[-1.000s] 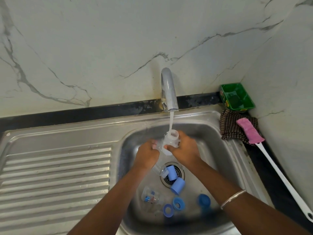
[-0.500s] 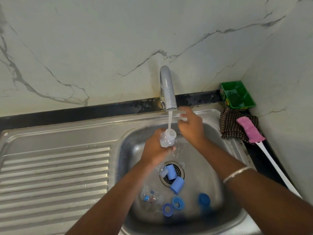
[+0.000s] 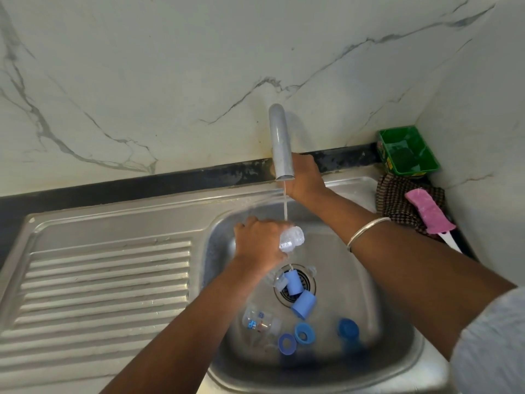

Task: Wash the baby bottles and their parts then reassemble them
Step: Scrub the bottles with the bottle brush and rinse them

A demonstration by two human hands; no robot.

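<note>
My left hand (image 3: 260, 240) grips a small clear baby bottle (image 3: 291, 239), tilted with its mouth to the right, under a thin stream of water from the grey tap (image 3: 280, 143). My right hand (image 3: 305, 176) reaches behind the tap spout at the back of the sink; its fingers are hidden there. On the floor of the steel sink (image 3: 392, 322) lie two light blue caps (image 3: 304, 304), two blue screw rings (image 3: 304, 333), a dark blue cap (image 3: 348, 328), another clear bottle with blue print (image 3: 257, 322) and clear teats by the drain (image 3: 295, 285).
A ribbed steel draining board (image 3: 105, 282) lies to the left. At the right stand a green tub (image 3: 407, 150), a checked cloth (image 3: 397, 203) and a pink-headed bottle brush with a white handle (image 3: 429, 213). Marble walls close in behind and on the right.
My right hand let go of the bottle and went up behind the tap. The water stream has thinned. My left hand has tipped the bottle sideways, lower in the sink.
</note>
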